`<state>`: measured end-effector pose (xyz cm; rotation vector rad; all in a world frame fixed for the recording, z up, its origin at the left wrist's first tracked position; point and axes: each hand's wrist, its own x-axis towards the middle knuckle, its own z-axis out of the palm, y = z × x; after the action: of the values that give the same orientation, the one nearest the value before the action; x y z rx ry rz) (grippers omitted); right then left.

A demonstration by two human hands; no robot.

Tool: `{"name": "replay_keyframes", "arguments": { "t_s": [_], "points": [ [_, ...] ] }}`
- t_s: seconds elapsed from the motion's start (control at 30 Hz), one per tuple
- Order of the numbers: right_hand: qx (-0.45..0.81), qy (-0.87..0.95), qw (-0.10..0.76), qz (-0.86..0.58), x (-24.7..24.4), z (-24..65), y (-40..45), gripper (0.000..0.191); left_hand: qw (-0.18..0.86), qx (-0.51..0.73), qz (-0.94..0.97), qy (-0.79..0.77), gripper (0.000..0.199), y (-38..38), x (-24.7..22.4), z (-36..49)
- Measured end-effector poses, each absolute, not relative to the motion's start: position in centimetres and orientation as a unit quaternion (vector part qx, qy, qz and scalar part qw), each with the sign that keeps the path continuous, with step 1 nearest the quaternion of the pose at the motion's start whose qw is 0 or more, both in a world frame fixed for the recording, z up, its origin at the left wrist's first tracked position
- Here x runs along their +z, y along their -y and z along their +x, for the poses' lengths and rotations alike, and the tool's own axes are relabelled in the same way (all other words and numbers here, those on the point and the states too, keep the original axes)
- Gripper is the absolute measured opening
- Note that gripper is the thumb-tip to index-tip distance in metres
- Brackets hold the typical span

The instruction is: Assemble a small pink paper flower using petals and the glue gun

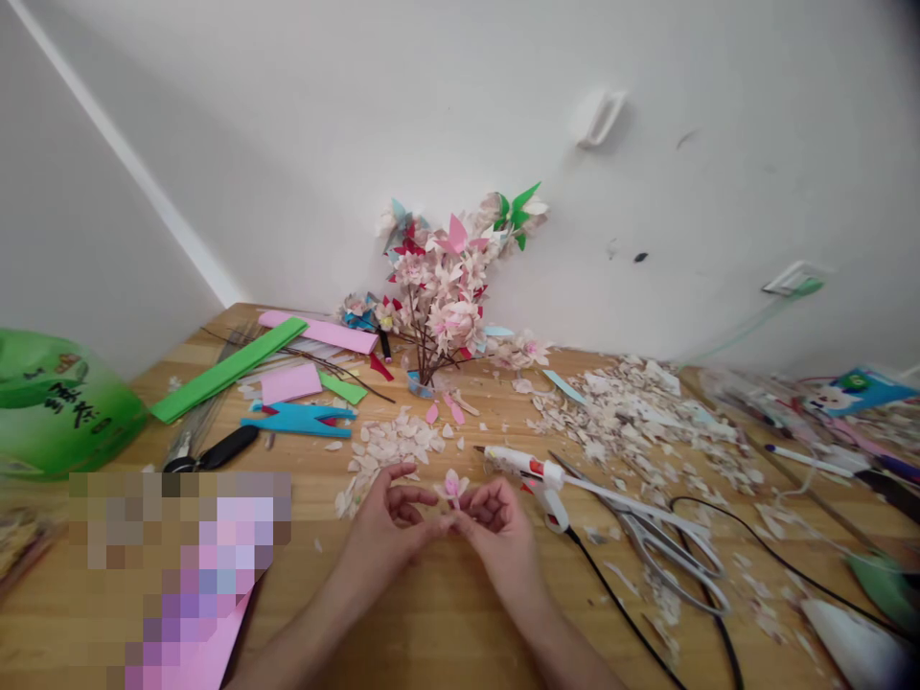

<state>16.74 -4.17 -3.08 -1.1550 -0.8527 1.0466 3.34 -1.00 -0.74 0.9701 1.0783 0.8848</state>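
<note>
Low in the centre, over the table, a small paper flower (452,487) with pale petals and a pink middle is between my two hands. My right hand (499,519) pinches its base between thumb and bent fingers. From the other side, the thumb and a finger of my left hand (395,522) meet the flower, while its index finger is raised and curved. Loose pale petals (402,443) lie just beyond my left hand. A white glue gun (528,467) rests right of my right hand, its tip pointing left.
Large scissors (668,551) and a black cord (625,609) lie at right. A flower arrangement (449,287) stands by the wall. Petal scraps (610,412) cover the back right. Green paper (237,369), blue paper (298,419) and a green bag (64,407) are at left.
</note>
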Motion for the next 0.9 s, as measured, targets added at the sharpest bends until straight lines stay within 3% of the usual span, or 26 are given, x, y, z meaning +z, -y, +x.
{"name": "replay_keyframes", "arguments": {
  "t_s": [0.3, 0.67, 0.9],
  "points": [
    [0.473, 0.381, 0.622, -0.495, -3.0, 15.8, 4.6, 0.028, 0.629, 0.428, 0.425, -0.490, 0.061, 1.3, -0.1, 3.6],
    [0.306, 0.532, 0.629, -0.476, -2.8, 16.8, 5.9, 0.019, 0.568, 0.479, 0.498, -0.447, 0.059, 3.0, -0.3, 4.0],
    [0.290, 0.582, 0.587, -0.482, -3.3, 17.2, 5.8, 0.017, 0.540, 0.518, 0.521, -0.411, 0.055, 3.2, -1.1, 3.8]
  ]
}}
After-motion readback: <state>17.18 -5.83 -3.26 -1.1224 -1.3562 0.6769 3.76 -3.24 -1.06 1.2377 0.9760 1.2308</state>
